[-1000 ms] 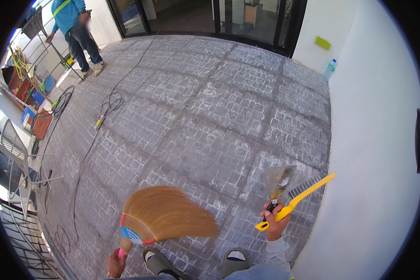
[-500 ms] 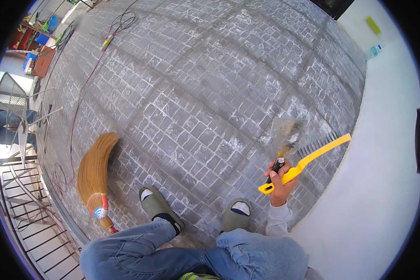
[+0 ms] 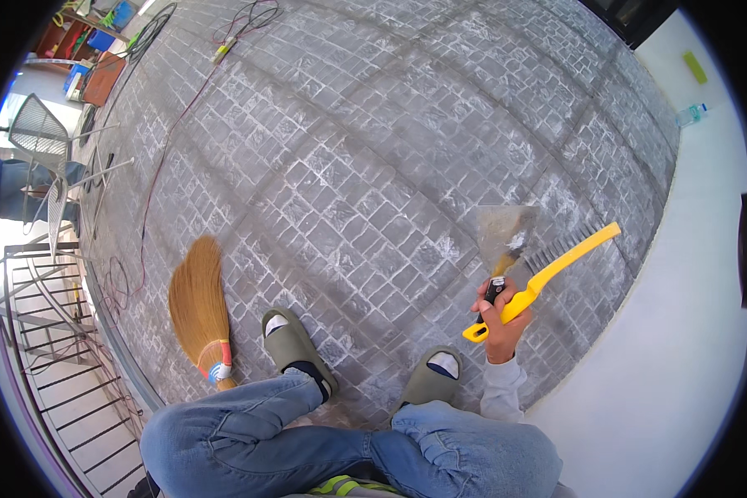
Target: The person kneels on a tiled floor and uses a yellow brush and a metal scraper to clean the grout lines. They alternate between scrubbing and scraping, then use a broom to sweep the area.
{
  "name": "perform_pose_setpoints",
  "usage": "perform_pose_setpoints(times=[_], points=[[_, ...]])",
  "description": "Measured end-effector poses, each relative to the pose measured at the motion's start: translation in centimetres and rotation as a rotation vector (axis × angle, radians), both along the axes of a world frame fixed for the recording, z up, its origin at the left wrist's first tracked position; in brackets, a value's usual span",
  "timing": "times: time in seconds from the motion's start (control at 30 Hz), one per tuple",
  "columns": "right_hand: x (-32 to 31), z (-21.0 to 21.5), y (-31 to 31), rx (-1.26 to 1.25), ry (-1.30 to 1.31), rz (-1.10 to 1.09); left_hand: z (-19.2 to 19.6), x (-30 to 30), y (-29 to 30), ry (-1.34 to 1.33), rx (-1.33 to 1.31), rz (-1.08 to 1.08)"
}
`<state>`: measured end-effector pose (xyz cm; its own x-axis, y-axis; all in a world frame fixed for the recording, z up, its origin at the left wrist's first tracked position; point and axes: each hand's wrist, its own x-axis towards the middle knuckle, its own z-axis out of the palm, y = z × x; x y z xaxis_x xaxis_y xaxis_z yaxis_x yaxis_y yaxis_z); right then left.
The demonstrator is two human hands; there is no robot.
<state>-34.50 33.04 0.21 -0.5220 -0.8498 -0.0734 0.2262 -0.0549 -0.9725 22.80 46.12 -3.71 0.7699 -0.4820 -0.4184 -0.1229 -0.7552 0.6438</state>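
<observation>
Broom (image 3: 199,290) had swung since earlier frame — from bristles across front of feet to bristles pointing away, just left of left slipper (image 3: 295,342). Its lower end ran behind left leg (image 3: 216,436); left hand out of view, finger state could not be told. Right hand (image 3: 501,328), well right of broom, had fingers wrapped round scraper (image 3: 505,234) and yellow wire brush (image 3: 566,266) — blade pointing away, brush slanting toward wall (image 3: 631,390) along paved floor's (image 3: 373,224) right edge. Both slippers stood between broom and right hand; railing (image 3: 42,328) bordered floor's left edge.

Grey block-pattern flr (image 3: 373,195), white wall (image 3: 664,357) R, mesh chair (image 3: 40,133) & blk railing (image 3: 79,394) L.
</observation>
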Motion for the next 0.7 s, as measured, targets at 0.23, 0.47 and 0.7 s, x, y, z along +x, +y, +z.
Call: perform_pose_setpoints(times=[0.23, 0.47, 0.7], points=[[1.9, 0.0, 1.5, 0.050, 0.014, 0.154, 0.1, 0.4, 0.4, 0.001, 0.094, -0.056], [3.8, 0.3, 2.4, 0.074, 0.017, 0.312, 2.6, 2.6, -2.9, -0.173, 0.440, -0.382], [6.9, -0.4, 1.3, 0.121, -0.105, 0.422, 5.4, -10.1, -20.6, 0.271, 0.245, -1.055]])
